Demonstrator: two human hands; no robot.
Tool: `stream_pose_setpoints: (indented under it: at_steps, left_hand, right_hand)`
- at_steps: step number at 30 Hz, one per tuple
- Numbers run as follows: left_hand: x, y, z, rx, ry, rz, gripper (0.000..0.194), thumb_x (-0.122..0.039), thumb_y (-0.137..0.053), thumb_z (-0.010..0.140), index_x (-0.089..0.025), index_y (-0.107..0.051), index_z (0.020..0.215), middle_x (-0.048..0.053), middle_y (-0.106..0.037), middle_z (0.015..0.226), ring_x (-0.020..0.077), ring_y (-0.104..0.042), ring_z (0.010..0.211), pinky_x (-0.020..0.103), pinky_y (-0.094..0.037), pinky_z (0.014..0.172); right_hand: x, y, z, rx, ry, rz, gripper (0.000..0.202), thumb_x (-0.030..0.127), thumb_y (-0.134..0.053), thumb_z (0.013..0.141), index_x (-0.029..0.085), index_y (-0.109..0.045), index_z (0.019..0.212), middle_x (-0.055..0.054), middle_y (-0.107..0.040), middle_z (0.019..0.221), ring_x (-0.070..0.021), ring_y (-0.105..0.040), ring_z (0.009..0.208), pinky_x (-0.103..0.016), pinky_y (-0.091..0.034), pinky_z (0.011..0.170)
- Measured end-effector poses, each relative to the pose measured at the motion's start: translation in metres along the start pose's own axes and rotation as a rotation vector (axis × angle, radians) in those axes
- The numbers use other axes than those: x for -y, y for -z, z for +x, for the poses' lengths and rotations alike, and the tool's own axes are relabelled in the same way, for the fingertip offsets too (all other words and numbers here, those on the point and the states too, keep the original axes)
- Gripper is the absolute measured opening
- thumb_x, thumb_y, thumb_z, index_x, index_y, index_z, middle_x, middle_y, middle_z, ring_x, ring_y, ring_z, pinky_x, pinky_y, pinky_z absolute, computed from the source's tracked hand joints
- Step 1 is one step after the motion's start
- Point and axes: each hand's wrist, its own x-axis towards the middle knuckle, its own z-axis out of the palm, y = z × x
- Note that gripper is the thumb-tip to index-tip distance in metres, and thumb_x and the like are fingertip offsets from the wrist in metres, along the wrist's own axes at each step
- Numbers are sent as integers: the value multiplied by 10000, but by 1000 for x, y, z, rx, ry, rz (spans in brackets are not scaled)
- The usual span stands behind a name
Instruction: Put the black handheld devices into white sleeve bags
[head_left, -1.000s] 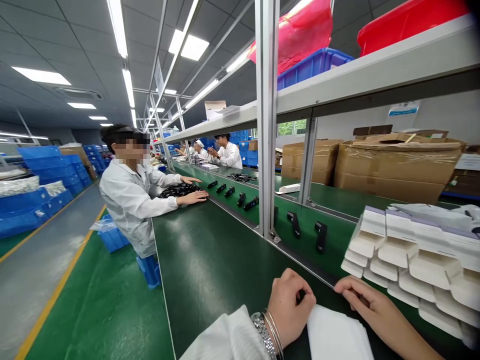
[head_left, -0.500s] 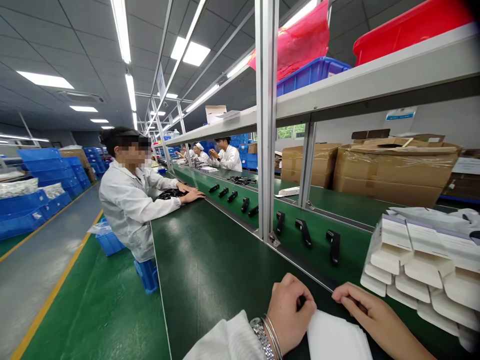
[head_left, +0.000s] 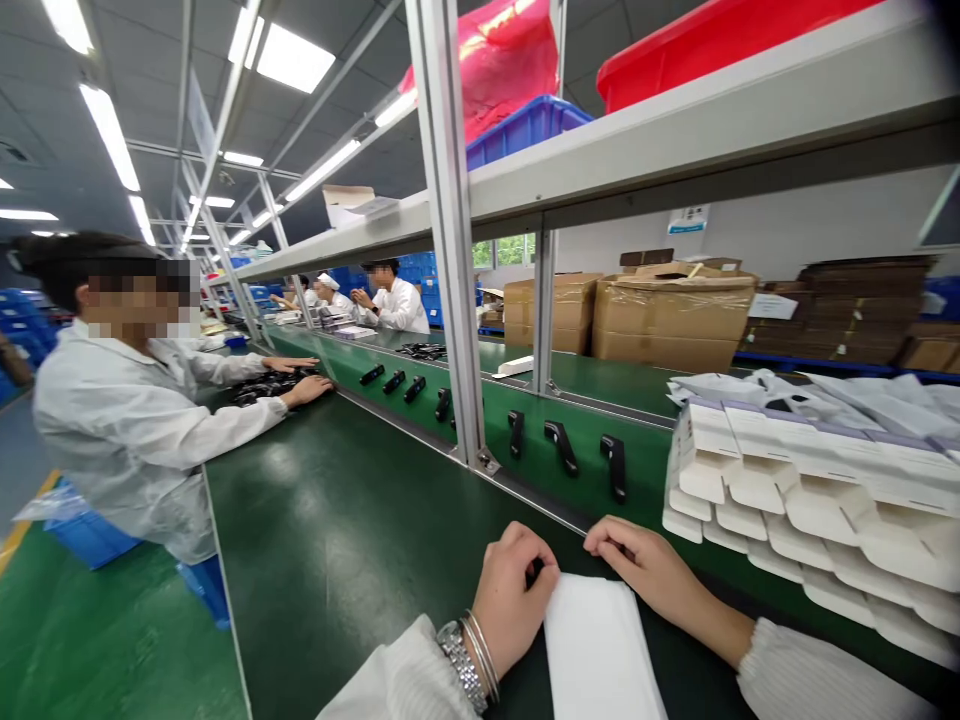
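Observation:
In the head view my left hand (head_left: 516, 592), with a metal watch and bangles at the wrist, rests on the green table. Its fingers are curled against the thumb, and I see nothing held. It lies against the upper left corner of a stack of flat white sheets or bags (head_left: 600, 650); I cannot tell which. My right hand (head_left: 646, 562) rests beyond the stack's upper right corner. Its fingers are bent together without a visible object, their tips by the metal edge of the conveyor belt (head_left: 450, 415). Black angled handheld devices (head_left: 613, 468) lie in a row on the belt.
Open white cartons (head_left: 795, 500) are stacked at the right, with plastic bags (head_left: 817, 395) on top. A metal post (head_left: 450, 250) and a shelf (head_left: 675, 140) stand over the belt. At the left a co-worker (head_left: 135, 420) in white reaches to a black pile (head_left: 266, 385).
The view has turned to the right, so everything appears further left and more of my right sleeve shows. Both hands keep much the same pose beside the white stack.

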Motion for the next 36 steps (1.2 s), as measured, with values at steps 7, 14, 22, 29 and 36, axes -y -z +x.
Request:
stream_pose_setpoints:
  at_steps: [7,14,22,29,36]
  left_hand:
    - [-2,2,6,37,-15,251,84,-296,-599,787,-213,-607,795,9,-578,851,226,-555,882,396,-366,864]
    - [1,-7,16,145,-181,197,233,-374,-461,894,-220,-575,761,16,-594,790,214,-565,760,320,-416,710]
    - [20,-15,30,168,-170,188,330,-528,-468,878,-257,-618,764,7,-630,789,226,-594,734,290,-453,654]
    - [15,-15,30,228,-128,169,323,-522,-467,887,-231,-581,804,12,-610,767,203,-577,687,264,-436,604]
    - [3,-12,21,159,-184,215,351,-417,-359,963,-210,-544,749,12,-578,741,208,-562,730,331,-415,731]
  right_hand:
    - [-3,5,1,-67,58,10,251,194,-427,908,235,-667,845,-19,-677,863,-171,-635,792,-282,-468,701]
    - [-14,13,2,-107,72,-52,274,65,-480,873,229,-699,877,10,-713,959,-138,-658,867,-237,-466,772]
    - [-20,24,1,-102,89,-142,245,96,-508,882,248,-700,882,59,-706,937,-103,-654,848,-175,-448,750]
    - [-22,23,2,-108,94,-156,252,84,-509,871,247,-701,880,52,-709,929,-111,-656,842,-186,-451,755]
    - [-14,20,4,-192,77,-167,280,63,-461,883,244,-669,928,20,-682,965,-125,-647,870,-212,-477,782]
